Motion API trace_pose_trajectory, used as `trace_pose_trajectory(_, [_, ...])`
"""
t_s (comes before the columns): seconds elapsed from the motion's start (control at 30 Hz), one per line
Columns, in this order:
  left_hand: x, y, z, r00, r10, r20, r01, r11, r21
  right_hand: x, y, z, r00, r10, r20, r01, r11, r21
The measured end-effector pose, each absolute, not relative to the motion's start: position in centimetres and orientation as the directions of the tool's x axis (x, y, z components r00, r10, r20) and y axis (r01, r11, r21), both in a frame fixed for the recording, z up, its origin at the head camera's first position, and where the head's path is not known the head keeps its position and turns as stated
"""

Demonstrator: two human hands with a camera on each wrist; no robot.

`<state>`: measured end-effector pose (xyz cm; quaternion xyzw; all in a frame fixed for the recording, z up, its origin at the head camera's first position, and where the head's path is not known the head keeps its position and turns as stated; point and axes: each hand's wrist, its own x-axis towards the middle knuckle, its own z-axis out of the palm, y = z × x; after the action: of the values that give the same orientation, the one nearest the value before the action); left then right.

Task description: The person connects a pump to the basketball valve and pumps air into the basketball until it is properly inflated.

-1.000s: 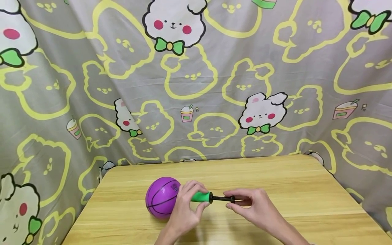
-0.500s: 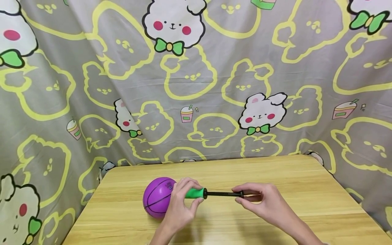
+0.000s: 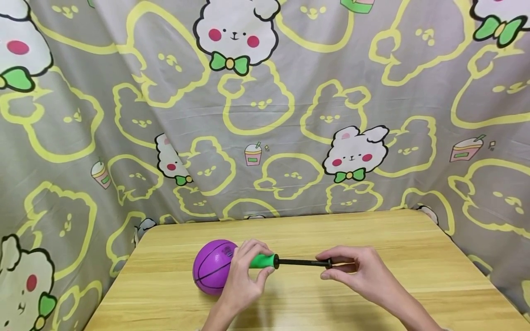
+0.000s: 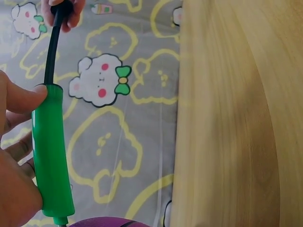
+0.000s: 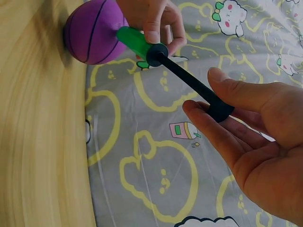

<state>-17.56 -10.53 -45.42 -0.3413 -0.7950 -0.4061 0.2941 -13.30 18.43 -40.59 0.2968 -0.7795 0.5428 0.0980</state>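
My left hand [image 3: 245, 271] grips the green barrel of a hand pump [image 3: 263, 261], thumb near its black collar. With thumb and fingers my right hand [image 3: 360, 267] holds the black knob [image 5: 220, 111] at the end of the pump's rod [image 3: 302, 262], which stands well drawn out of the barrel. A purple ball [image 3: 213, 267] with black basketball lines lies on the table at the left, partly behind my left hand. In the right wrist view, the barrel's far end meets the ball. The left wrist view shows a narrow tip below the barrel [image 4: 52, 151], right at the ball.
The wooden table [image 3: 393, 239] has a light yellow grain and rounded far corners. A grey curtain [image 3: 290, 128] with yellow bear outlines and white rabbit faces hangs behind it and along both sides.
My right hand has moved right and drawn the rod farther out of the barrel. The left hand, barrel and ball have shifted slightly left. Over the last half second, little has moved.
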Motion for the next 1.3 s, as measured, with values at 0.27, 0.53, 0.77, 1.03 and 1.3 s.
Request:
trace_pose_trajectory(0.27, [-17.2,-10.2,-45.4,-0.647,0.311,0.697,0.747,0.445,0.495,-13.4,17.7,-41.3,-0.798,-0.357,0.486,-0.570,0.184,-0.801])
trace_pose_trajectory(0.53, [-17.2,-9.7,-45.8,-0.630,0.322,0.707,0.761,0.438,0.478,-13.7,16.5,-42.4,-0.781,-0.345,0.520,-0.598,0.177,-0.781])
trace_pose_trajectory(0.77, [-16.9,-9.3,-46.0,-0.619,0.339,0.708,0.772,0.430,0.469,-13.9,15.9,-43.3,-0.793,-0.341,0.504,-0.584,0.194,-0.788])
trace_pose_trajectory(1.03, [-16.3,-8.8,-46.2,-0.658,0.347,0.668,0.744,0.436,0.506,-13.9,14.8,-44.4,-0.771,-0.331,0.544,-0.618,0.181,-0.766])
trace_pose_trajectory(1.3, [-16.3,-8.3,-46.5,-0.610,0.355,0.708,0.781,0.421,0.462,-14.1,13.9,-45.2,-0.723,-0.330,0.606,-0.678,0.172,-0.715])
